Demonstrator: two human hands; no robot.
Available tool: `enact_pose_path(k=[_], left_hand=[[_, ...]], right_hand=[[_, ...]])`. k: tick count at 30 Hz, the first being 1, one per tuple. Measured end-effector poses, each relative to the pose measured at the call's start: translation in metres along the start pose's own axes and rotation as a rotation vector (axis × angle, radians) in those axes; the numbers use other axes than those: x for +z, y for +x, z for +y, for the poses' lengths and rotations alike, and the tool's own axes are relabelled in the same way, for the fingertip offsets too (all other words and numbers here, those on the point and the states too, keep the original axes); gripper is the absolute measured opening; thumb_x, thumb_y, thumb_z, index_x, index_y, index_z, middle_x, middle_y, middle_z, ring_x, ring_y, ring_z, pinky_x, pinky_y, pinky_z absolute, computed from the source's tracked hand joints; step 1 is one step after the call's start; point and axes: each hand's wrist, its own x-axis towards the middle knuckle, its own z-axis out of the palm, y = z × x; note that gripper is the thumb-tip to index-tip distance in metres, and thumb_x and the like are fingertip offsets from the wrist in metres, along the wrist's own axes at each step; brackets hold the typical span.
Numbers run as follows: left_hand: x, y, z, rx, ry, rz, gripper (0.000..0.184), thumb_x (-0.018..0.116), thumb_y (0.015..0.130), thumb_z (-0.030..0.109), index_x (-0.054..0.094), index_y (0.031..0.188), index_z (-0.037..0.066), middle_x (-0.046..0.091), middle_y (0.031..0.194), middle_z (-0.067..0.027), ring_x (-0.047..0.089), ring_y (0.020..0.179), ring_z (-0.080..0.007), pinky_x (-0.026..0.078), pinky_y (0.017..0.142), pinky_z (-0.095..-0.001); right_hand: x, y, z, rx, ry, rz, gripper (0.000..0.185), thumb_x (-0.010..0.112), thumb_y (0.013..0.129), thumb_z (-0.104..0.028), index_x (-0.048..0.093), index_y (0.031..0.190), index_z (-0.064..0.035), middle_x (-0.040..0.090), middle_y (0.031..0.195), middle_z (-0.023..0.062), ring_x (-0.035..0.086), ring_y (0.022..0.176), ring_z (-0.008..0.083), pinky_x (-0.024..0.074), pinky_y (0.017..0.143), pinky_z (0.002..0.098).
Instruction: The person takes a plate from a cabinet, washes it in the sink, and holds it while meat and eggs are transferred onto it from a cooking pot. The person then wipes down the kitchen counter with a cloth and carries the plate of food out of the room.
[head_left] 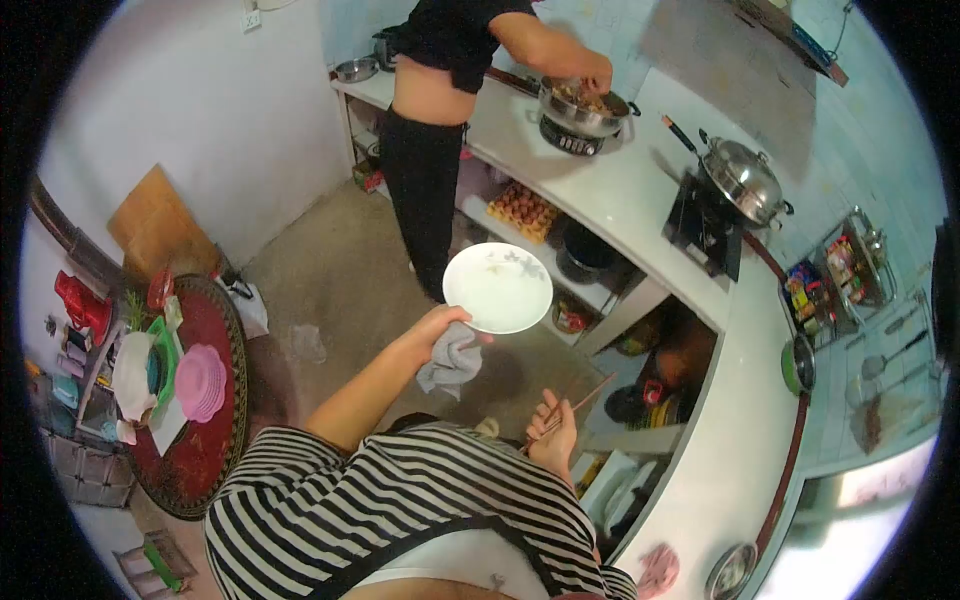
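My left hand (434, 330) grips the near rim of a white plate (495, 292) with a faint leaf pattern. A grey cloth (451, 361) hangs from the same hand, just under the plate. Thin brown chopsticks (592, 391) pass through my right hand (556, 430), whose fingers are closed around them. That hand is low, close to my striped shirt, to the right of the plate and apart from it. The plate's upper face shows bare, tilted slightly towards me.
Ahead, a person in black (430, 170) reaches into a steel pot (580, 112) of food on the white counter (640, 230). A lidded pan (742, 180) sits on the stove at right. At left is a round red table (215, 430) with pink plates (201, 383). Eggs (522, 212) fill a shelf below.
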Motion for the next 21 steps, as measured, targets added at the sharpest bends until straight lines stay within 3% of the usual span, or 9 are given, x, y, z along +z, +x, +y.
enact_pose_path(k=[2, 7, 9, 11, 13, 17, 19, 20, 21], left_hand=[[0.012, 0.028, 0.020, 0.017, 0.005, 0.166, 0.045, 0.045, 0.071, 0.008, 0.040, 0.109, -0.015, 0.060, 0.084, -0.0229, 0.061, 0.072, -0.0223, 0.049, 0.054, -0.0244], [0.001, 0.099, 0.047, 0.063, -0.083, 0.094, 0.039, 0.045, 0.071, 0.009, 0.046, 0.104, -0.013, 0.060, 0.082, -0.0220, 0.061, 0.069, -0.0208, 0.050, 0.053, -0.0234], [0.012, 0.125, 0.059, 0.127, -0.090, 0.277, 0.038, 0.045, 0.072, 0.010, 0.047, 0.103, -0.013, 0.060, 0.082, -0.0215, 0.061, 0.065, -0.0199, 0.051, 0.054, -0.0236], [0.000, 0.162, 0.073, 0.088, -0.056, 0.276, 0.039, 0.045, 0.072, 0.011, 0.046, 0.104, -0.013, 0.060, 0.082, -0.0215, 0.061, 0.065, -0.0198, 0.051, 0.054, -0.0242], [-0.008, 0.196, 0.081, 0.043, -0.027, 0.261, 0.040, 0.046, 0.073, 0.011, 0.045, 0.105, -0.013, 0.060, 0.082, -0.0215, 0.060, 0.065, -0.0198, 0.051, 0.055, -0.0249], [-0.013, 0.267, 0.110, 0.021, -0.027, 0.064, 0.041, 0.045, 0.073, 0.013, 0.045, 0.106, -0.012, 0.061, 0.083, -0.0201, 0.060, 0.072, -0.0194, 0.051, 0.059, -0.0258], [-0.007, 0.303, 0.126, 0.009, 0.060, 0.216, 0.036, 0.047, 0.072, 0.016, 0.051, 0.099, -0.007, 0.062, 0.077, -0.0158, 0.053, 0.053, -0.0125, 0.043, 0.047, -0.0201], [-0.004, 0.318, 0.137, 0.012, 0.064, 0.207, 0.036, 0.047, 0.072, 0.016, 0.051, 0.099, -0.007, 0.062, 0.077, -0.0158, 0.053, 0.053, -0.0125, 0.043, 0.047, -0.0201], [0.000, 0.329, 0.144, -0.017, 0.048, 0.206, 0.036, 0.048, 0.072, 0.016, 0.051, 0.099, -0.007, 0.062, 0.077, -0.0158, 0.054, 0.055, -0.0126, 0.044, 0.049, -0.0203]], right_hand=[[0.011, 0.039, -0.032, -0.059, -0.076, -0.067, 0.034, 0.040, 0.089, -0.031, 0.050, 0.102, -0.0019, 0.043, 0.062, 0.0004, 0.028, 0.044, 0.0091, 0.0236, 0.039, 0.0243], [0.025, 0.114, -0.055, 0.065, -0.304, -0.103, 0.036, 0.038, 0.089, -0.035, 0.055, 0.094, -0.0034, 0.043, 0.057, 0.0001, 0.029, 0.042, 0.0094, 0.0236, 0.039, 0.0251], [0.038, 0.128, -0.055, 0.250, -0.234, -0.142, 0.036, 0.037, 0.090, -0.032, 0.051, 0.102, -0.0008, 0.047, 0.061, 0.0009, 0.035, 0.046, 0.0097, 0.0279, 0.041, 0.0234], [0.055, 0.154, -0.062, 0.285, -0.272, -0.161, 0.035, 0.037, 0.090, -0.030, 0.048, 0.105, -0.0005, 0.048, 0.061, 0.0011, 0.036, 0.046, 0.0099, 0.0296, 0.042, 0.0239], [0.070, 0.184, -0.078, 0.110, -0.637, -0.190, 0.031, 0.038, 0.090, -0.026, 0.049, 0.104, -0.0003, 0.048, 0.062, 0.0017, 0.037, 0.047, 0.0095, 0.0309, 0.042, 0.0244], [0.094, 0.242, -0.112, -0.054, -0.388, -0.131, 0.029, 0.039, 0.089, -0.014, 0.042, 0.115, -0.0011, 0.051, 0.070, 0.0063, 0.040, 0.050, 0.0113, 0.0358, 0.044, 0.0259], [0.127, 0.255, -0.144, -0.210, -0.467, -0.104, 0.025, 0.039, 0.088, -0.010, 0.045, 0.111, -0.0046, 0.053, 0.073, 0.0085, 0.043, 0.049, 0.0123, 0.0376, 0.043, 0.0252], [0.143, 0.262, -0.160, -0.359, -0.540, -0.080, 0.023, 0.040, 0.086, -0.007, 0.047, 0.108, -0.0081, 0.055, 0.077, 0.0106, 0.045, 0.049, 0.0132, 0.0394, 0.042, 0.0245], [0.156, 0.271, -0.176, -0.357, -0.540, -0.076, 0.023, 0.040, 0.086, -0.007, 0.047, 0.108, -0.0081, 0.055, 0.077, 0.0106, 0.045, 0.049, 0.0132, 0.0394, 0.042, 0.0245]])
